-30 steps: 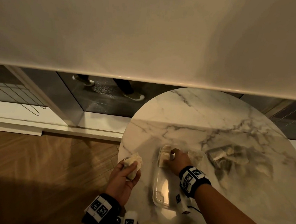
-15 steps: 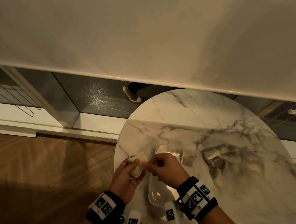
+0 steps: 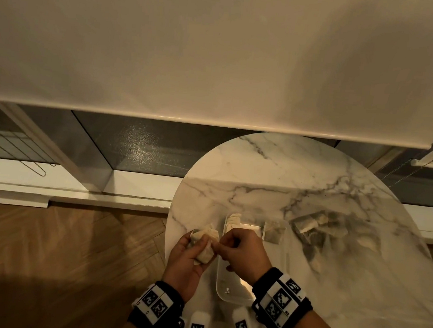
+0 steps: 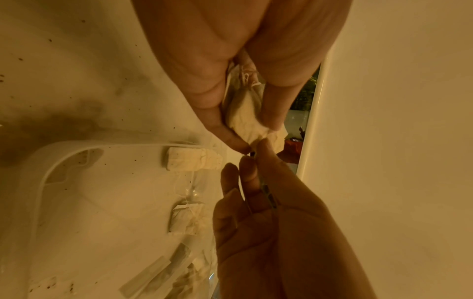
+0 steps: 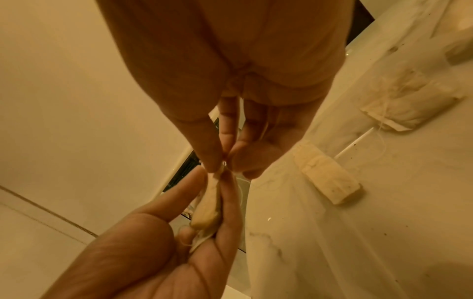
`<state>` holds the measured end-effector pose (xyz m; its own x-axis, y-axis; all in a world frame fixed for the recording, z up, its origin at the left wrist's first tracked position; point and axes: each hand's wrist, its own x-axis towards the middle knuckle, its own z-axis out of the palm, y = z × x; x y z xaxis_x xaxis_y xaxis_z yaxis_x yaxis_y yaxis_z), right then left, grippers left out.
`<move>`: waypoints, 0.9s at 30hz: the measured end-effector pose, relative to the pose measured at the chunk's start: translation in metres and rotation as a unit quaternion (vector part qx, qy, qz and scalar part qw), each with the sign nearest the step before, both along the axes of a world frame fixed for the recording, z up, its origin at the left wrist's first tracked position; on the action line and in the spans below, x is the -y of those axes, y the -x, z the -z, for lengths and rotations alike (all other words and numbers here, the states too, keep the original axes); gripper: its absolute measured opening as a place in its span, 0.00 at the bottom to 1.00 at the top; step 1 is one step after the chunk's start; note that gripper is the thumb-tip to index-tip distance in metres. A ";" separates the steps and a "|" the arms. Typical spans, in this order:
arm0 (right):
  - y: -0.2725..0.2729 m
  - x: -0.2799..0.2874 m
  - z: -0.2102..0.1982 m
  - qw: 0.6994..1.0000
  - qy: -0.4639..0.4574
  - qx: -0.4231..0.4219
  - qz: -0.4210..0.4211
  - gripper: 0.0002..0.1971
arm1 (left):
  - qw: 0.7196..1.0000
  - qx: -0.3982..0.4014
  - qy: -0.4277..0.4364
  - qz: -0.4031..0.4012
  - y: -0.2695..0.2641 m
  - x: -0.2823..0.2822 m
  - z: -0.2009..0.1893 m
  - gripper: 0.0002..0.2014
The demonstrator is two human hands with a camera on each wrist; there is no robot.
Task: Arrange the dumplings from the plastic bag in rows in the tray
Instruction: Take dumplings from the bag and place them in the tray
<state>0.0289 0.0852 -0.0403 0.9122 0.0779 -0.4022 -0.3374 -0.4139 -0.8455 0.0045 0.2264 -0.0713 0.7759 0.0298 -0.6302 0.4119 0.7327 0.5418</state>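
My left hand (image 3: 198,245) holds a pale dumpling (image 3: 206,242) just off the table's left edge, fingers and thumb curled round it (image 4: 248,119). My right hand (image 3: 225,244) pinches the dumpling's near tip (image 5: 216,174) between thumb and forefinger. A clear plastic tray (image 3: 224,291) lies under my right wrist. One dumpling (image 3: 233,219) lies in the tray's far left corner and another (image 3: 273,230) at its far right. The plastic bag (image 3: 335,233), with several dumplings inside, lies to the right of the tray.
The round marble table (image 3: 314,178) stands by a window sill (image 3: 75,195), with wooden floor (image 3: 56,254) to its left. A lowered white blind (image 3: 220,53) fills the upper view.
My right hand left the dumpling in the tray's far left corner and came back left to my left hand. It now pinches the dumpling held there.
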 end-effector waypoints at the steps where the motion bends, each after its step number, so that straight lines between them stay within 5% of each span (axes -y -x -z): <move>1: 0.000 0.000 -0.001 1.000 -0.006 -0.003 0.004 0.08 | 1.000 -0.004 0.001 -0.004 0.000 -0.001 0.000 0.16; 20: -0.012 0.032 -0.008 0.993 -0.106 -0.018 0.040 0.03 | 0.997 -0.044 0.033 -0.060 -0.002 -0.016 0.005 0.18; 27: -0.027 0.059 0.041 0.988 -0.050 -0.093 0.109 0.02 | 0.996 -0.049 0.047 -0.063 -0.005 -0.017 0.006 0.16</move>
<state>0.0558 0.0265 -0.0809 0.8234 -0.0638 -0.5639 -0.5619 -0.2313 -0.7942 0.0090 0.2434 -0.0770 0.7050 0.0598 -0.7067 0.3608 0.8277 0.4299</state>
